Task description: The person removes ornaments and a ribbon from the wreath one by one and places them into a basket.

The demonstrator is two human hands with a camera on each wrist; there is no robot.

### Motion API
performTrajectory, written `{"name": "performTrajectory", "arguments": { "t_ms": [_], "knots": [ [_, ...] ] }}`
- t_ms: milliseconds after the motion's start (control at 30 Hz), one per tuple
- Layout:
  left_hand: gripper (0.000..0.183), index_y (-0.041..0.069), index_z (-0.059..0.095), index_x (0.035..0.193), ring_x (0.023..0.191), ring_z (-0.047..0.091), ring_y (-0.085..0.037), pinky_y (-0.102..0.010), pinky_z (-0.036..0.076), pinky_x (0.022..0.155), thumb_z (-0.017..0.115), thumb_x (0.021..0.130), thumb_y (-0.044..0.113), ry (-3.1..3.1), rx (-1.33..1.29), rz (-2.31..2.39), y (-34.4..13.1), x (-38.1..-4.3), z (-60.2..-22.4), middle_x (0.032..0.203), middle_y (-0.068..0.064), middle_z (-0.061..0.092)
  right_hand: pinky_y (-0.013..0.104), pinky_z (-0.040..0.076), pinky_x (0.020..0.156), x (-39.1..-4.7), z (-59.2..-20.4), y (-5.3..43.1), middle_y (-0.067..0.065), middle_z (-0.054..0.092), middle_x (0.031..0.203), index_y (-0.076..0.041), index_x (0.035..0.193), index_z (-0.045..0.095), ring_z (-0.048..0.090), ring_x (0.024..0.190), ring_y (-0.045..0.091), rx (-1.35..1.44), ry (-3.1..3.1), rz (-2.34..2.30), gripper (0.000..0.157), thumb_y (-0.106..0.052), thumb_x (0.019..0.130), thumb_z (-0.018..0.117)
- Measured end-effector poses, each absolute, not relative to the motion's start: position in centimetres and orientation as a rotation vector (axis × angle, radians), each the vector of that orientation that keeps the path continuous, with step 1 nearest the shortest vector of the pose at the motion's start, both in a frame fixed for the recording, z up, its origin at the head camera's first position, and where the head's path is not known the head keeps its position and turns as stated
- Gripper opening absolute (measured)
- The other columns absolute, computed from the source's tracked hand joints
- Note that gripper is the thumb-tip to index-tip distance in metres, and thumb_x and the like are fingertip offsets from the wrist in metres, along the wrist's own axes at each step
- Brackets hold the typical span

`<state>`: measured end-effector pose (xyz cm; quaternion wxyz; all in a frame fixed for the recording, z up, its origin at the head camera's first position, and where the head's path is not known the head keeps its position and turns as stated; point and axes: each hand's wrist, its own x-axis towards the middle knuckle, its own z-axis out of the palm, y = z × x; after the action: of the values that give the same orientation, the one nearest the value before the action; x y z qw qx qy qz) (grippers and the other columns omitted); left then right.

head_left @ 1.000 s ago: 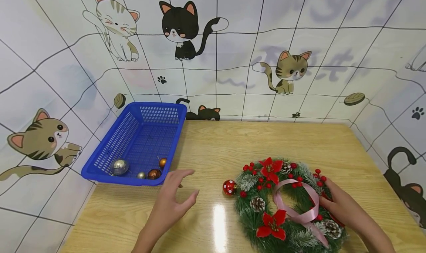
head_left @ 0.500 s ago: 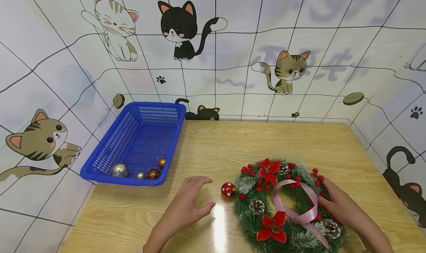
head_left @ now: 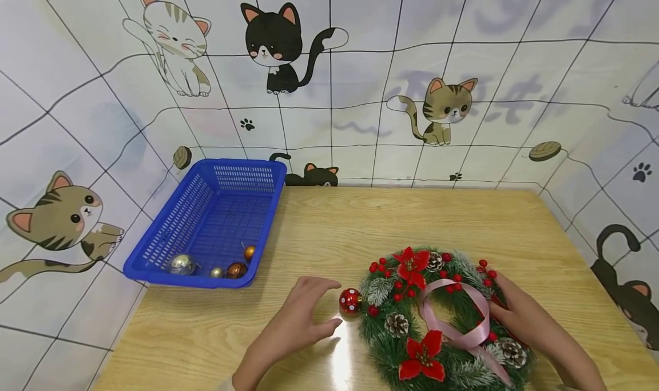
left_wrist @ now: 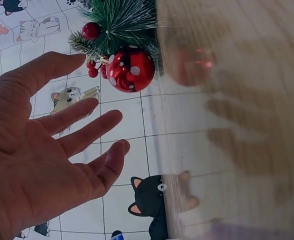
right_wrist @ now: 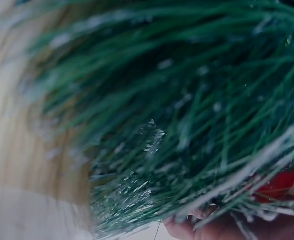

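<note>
A green Christmas wreath lies on the table, dressed with red poinsettias, pine cones, red berries and a pink ribbon. At its left edge sits a red bauble with white dots. My left hand is just left of the bauble, thumb and fingers spread apart around a gap, with nothing held. The left wrist view shows the bauble beyond the fingertips. My right hand grips the wreath's right side, its fingertips hidden among the needles. Green needles fill most of the right wrist view.
A blue plastic basket stands at the table's back left. In it lie a large silver bauble, a small gold one, a brown one and an orange one. Cat-printed walls border the wooden table.
My left hand has moved right, from beside the basket to close by the red bauble. My right hand keeps its place on the wreath; the view has shifted slightly.
</note>
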<state>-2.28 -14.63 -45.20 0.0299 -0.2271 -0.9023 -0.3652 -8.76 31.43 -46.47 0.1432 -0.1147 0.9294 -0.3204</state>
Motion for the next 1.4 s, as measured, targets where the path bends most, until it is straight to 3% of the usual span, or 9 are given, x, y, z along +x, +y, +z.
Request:
{"name": "performTrajectory", "arguments": {
  "t_ms": [200, 467, 967, 1400],
  "knots": [
    [0.062, 0.011, 0.063, 0.148, 0.133, 0.051, -0.025, -0.054, 0.044, 0.111, 0.089, 0.092, 0.020, -2.888, -0.716, -1.180, -14.2, -2.4, -45.3, 0.146, 0.001, 0.065, 0.084, 0.032, 0.106, -8.7, -46.4, 31.3, 0.056, 0.020, 0.157, 0.026, 0.159, 0.014, 0.025, 0.141, 0.075, -0.323, 2.671, -0.929, 0.081, -0.010, 0.109, 0.066],
    [0.054, 0.010, 0.067, 0.139, 0.123, 0.055, -0.025, -0.049, 0.046, 0.108, 0.089, 0.090, 0.013, -2.843, -0.785, -1.122, -13.4, -2.8, -45.8, 0.134, -0.001, 0.070, 0.084, 0.032, 0.106, -8.8, -46.4, 31.3, 0.056, 0.021, 0.157, 0.026, 0.159, 0.015, 0.026, 0.141, 0.075, -0.337, 2.674, -0.944, 0.080, -0.009, 0.108, 0.067],
    [0.053, 0.007, 0.067, 0.138, 0.122, 0.057, -0.025, -0.045, 0.048, 0.106, 0.089, 0.090, 0.012, -2.865, -0.809, -1.111, -12.9, -3.3, -46.2, 0.134, -0.002, 0.071, 0.084, 0.034, 0.105, -8.4, -46.4, 30.8, 0.054, 0.025, 0.158, 0.025, 0.159, 0.020, 0.029, 0.142, 0.073, -0.393, 2.681, -0.968, 0.080, -0.009, 0.106, 0.070],
    [0.043, 0.013, 0.070, 0.125, 0.108, 0.055, -0.017, -0.034, 0.051, 0.092, 0.091, 0.088, 0.012, -2.901, -0.780, -1.157, -13.1, -3.6, -46.3, 0.115, 0.008, 0.071, 0.083, 0.035, 0.105, -7.9, -46.6, 30.6, 0.053, 0.028, 0.158, 0.024, 0.159, 0.023, 0.030, 0.142, 0.072, -0.405, 2.694, -1.003, 0.078, -0.006, 0.105, 0.071]
  ]
}}
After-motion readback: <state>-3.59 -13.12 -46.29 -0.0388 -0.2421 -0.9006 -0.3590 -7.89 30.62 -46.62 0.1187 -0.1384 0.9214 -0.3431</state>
